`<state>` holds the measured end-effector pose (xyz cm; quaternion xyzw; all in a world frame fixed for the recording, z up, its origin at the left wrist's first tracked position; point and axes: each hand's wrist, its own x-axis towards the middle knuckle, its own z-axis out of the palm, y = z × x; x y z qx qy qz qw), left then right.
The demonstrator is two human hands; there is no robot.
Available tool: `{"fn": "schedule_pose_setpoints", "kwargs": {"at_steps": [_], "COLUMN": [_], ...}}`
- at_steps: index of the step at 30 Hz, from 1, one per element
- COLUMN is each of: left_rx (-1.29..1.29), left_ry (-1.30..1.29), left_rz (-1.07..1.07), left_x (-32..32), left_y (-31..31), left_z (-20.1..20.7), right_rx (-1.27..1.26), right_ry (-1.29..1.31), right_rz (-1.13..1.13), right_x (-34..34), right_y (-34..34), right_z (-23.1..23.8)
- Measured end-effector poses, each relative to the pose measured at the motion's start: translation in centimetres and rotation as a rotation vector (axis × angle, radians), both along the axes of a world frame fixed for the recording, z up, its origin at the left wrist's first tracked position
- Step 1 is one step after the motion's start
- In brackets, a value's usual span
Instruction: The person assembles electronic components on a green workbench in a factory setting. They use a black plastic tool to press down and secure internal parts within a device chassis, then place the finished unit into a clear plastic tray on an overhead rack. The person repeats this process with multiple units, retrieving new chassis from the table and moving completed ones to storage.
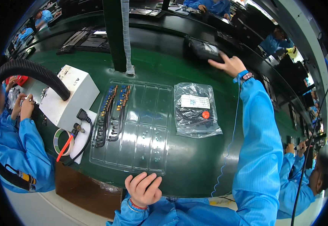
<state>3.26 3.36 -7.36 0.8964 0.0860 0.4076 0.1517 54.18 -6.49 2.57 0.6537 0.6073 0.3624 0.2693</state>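
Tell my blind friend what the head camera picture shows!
A person's right hand is at a blurry black object, and the left hand is by the near edge of a clear tray. Two rows of dark parts lie in the tray, a plastic bag beside it on the green table.

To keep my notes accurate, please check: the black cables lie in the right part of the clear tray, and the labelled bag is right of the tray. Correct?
Not quite: the head view shows the black cables in the left part of the clear tray. The labelled bag is indeed right of the tray.
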Motion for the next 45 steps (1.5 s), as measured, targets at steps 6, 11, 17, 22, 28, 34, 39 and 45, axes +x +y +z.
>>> {"fn": "schedule_pose_setpoints", "kwargs": {"at_steps": [6,11,17,22,28,34,39,45], "left_rx": [-0.007,-0.042,-0.097,-0.04,-0.051,-0.046,-0.049,-0.123], "left_ry": [-0.014,0.003,0.018,-0.011,0.148,0.23,0.247,0.223], "left_rz": [0.026,0.015,0.026,-0.019,-0.009,-0.138,-0.248,-0.273], "left_x": [0.0,0.4,0.5,0.4,0.9,0.3,-0.8,-2.6], "left_y": [0.1,0.2,0.1,-0.4,-0.2,1.2,0.2,1.5], "left_z": [0.5,0.7,0.7,1.5,3.0,2.6,2.0,3.3], "right_rx": [0.519,0.843,1.231,1.193,0.387,0.356,0.365,0.38], "right_ry": [0.286,0.398,0.61,0.582,0.405,0.364,0.416,1.019], "right_rz": [-0.487,-0.369,0.04,0.148,0.107,0.198,0.118,-0.001], "right_x": [-0.2,-3.9,-10.7,-24.0,-36.0,-41.3,-41.1,-40.7], "right_y": [0.1,-1.6,-6.8,-11.9,-15.5,-12.5,-11.5,-10.7], "right_z": [1.6,4.5,7.5,10.2,6.4,-1.7,-6.1,-3.6]}}
